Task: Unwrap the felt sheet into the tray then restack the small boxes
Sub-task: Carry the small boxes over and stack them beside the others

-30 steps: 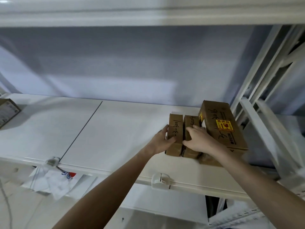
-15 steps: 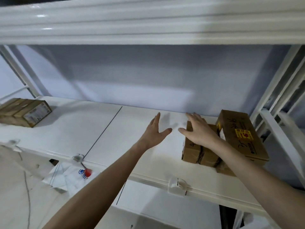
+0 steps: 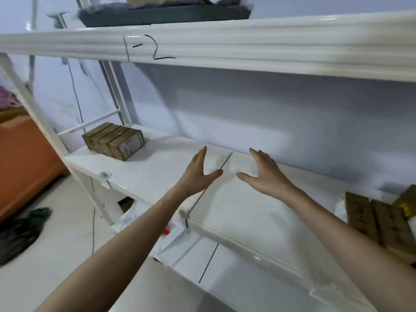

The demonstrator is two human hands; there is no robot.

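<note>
Both hands hover over the middle of the white shelf [image 3: 157,170], palms down and empty. The left hand [image 3: 198,174] has its fingers [image 3: 201,156] stretched straight and its thumb spread to the right; the right hand [image 3: 265,174] mirrors it, fingers [image 3: 258,155] spread loose and thumb pointing left. The thumbs are near each other but apart, on either side of the thin dark seam [image 3: 225,161] that runs across the shelf boards.

A row of small brown boxes [image 3: 114,140] sits at the far left end of the shelf, side by side, well apart from the left hand. Another group of brown boxes [image 3: 378,219] with dark handwriting lies at the right edge of the view, well apart from the right hand and behind its forearm.

On the shelf above, a dark grey tray [image 3: 166,15] holds what looks like a fuzzy grey felt sheet [image 3: 94,12], though the view there is cut off and blurred. The beam [image 3: 247,39] below the tray bears a handwritten mark. On the floor at lower left lies a dark crumpled bag [image 3: 20,230], beside an orange piece of furniture [image 3: 24,163].
</note>
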